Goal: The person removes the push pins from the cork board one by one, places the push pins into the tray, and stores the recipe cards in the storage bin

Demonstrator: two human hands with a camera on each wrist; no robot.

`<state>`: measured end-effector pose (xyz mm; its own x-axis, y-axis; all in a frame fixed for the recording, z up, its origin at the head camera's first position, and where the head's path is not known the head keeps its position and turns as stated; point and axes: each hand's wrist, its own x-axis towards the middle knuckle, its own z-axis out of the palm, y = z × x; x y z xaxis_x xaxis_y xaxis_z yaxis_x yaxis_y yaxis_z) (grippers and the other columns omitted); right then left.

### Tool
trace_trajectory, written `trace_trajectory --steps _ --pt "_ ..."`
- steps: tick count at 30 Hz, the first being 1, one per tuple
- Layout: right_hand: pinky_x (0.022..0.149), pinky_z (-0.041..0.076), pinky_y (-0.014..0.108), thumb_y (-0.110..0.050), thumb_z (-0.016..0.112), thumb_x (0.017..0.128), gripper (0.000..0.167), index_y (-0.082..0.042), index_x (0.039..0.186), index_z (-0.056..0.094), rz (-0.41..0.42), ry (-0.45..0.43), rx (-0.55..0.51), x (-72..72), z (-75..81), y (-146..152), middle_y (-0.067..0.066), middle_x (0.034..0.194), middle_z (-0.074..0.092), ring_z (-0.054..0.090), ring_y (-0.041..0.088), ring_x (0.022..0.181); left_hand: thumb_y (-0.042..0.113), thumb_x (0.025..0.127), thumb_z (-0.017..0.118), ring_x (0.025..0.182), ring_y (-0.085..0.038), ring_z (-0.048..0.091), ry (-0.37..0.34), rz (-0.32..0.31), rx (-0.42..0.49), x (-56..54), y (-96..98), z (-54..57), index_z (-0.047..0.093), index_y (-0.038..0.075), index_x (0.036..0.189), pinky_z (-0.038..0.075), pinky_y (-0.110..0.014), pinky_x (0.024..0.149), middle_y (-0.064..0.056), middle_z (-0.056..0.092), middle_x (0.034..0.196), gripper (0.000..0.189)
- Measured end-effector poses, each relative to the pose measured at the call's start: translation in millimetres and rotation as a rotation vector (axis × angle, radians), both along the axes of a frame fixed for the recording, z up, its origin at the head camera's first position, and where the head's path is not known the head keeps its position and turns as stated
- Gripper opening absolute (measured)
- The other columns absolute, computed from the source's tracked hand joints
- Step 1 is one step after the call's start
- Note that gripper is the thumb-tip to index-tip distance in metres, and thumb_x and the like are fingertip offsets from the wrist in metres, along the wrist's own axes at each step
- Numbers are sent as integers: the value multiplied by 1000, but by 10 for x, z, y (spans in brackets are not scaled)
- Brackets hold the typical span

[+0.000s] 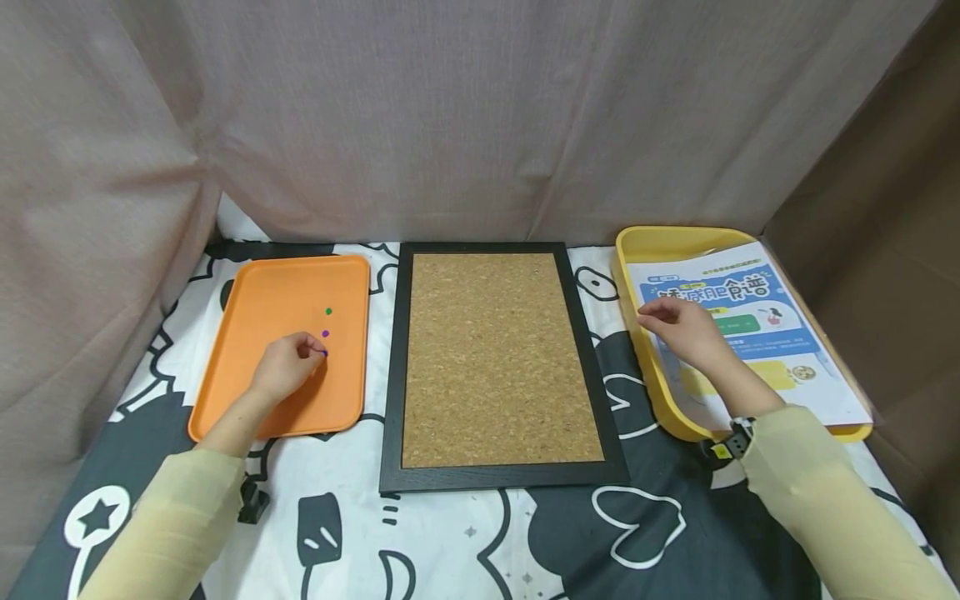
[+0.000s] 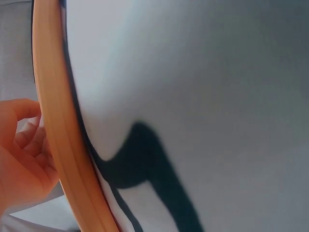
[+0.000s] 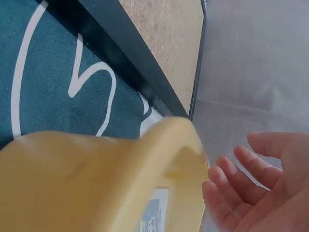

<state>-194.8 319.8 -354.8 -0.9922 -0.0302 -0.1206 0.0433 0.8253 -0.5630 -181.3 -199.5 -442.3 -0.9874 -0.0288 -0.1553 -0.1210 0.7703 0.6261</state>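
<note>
My left hand [image 1: 287, 365] is over the orange tray [image 1: 262, 292], its thumb and forefinger pinching at a small blue-purple round piece [image 1: 325, 353]. Just beyond the fingertips lie a purple round piece [image 1: 326, 333] and a green one [image 1: 328, 311]. In the left wrist view the tray's rim hides the fingertips. My right hand [image 1: 686, 333] hovers over the left side of a yellow basket [image 1: 652, 237], above a printed sheet [image 1: 757, 333]. Its fingers are loosely bent in the right wrist view, with nothing between them.
Between tray and basket lies a cork board [image 1: 498, 358] in a black frame [image 1: 504, 478]. A black-and-white patterned cloth [image 1: 450, 550] covers the table. Grey curtain fabric [image 1: 420, 117] hangs behind, and a brown surface [image 1: 892, 217] stands at the right.
</note>
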Motion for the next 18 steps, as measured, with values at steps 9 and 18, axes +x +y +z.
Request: trace_trajectory --steps 9,18 --pt "90 43 52 -23 49 96 35 6 115 56 5 6 -3 2 2 -4 27 114 57 54 39 104 10 92 53 71 -21 51 33 -17 6 5 -27 -7 59 -1 98 42 -26 61 -16 61 88 14" --pt "92 43 52 -23 49 96 35 5 116 55 1 -12 -6 -1 -6 -14 27 115 56 53 39 105 14 93 51 70 -22 51 71 2 10 -29 -38 121 58 0 97 41 -26 59 -16 63 87 17"
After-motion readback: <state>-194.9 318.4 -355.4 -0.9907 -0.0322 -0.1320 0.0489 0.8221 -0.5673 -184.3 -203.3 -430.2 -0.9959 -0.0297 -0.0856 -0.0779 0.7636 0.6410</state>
